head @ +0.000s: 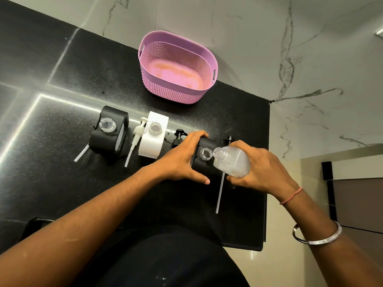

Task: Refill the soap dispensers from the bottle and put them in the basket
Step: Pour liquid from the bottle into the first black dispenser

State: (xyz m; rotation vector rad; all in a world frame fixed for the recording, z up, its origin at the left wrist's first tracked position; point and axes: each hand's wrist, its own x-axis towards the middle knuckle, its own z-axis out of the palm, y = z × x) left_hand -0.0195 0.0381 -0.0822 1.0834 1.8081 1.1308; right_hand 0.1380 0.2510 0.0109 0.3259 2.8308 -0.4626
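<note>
Left hand point(182, 160) grips black dispenser point(204, 154), right hand point(263, 166) wrapped round tilted bottle point(232, 161); judgement: centre bottle mouth over dispenser's opening, tip slowly.

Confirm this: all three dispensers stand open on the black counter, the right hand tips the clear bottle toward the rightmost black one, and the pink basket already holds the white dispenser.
One point is wrong. In the head view the pink perforated plastic basket holds nothing; the white square dispenser stands on the black stone counter between the two black ones. The rest holds.
</note>
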